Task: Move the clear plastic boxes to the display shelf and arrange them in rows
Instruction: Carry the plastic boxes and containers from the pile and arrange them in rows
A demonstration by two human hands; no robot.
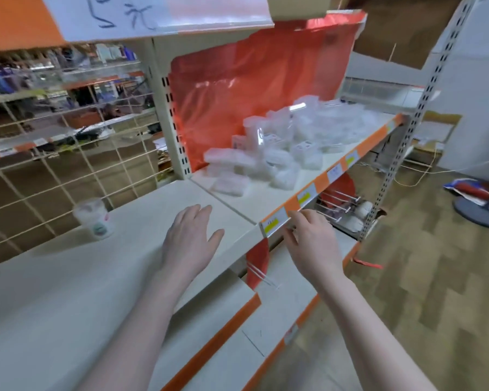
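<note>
A loose heap of clear plastic boxes (291,142) lies on the right section of the cream display shelf (254,198), against an orange-red plastic sheet. One flat clear box (230,185) lies apart at the heap's near left. My left hand (189,238) hovers flat over the bare left shelf section (68,277), fingers apart, holding nothing. My right hand (311,241) is at the shelf's front edge by the price-label strip (302,198), fingers curled loosely, with nothing in it. Both hands are well short of the boxes.
A white lidded cup (95,218) stands on the left section near a wire mesh back panel (54,165). Lower shelves (280,300) jut out below. A perforated upright post (393,170) bounds the shelf on the right. Bags lie on the wood-pattern floor (435,292).
</note>
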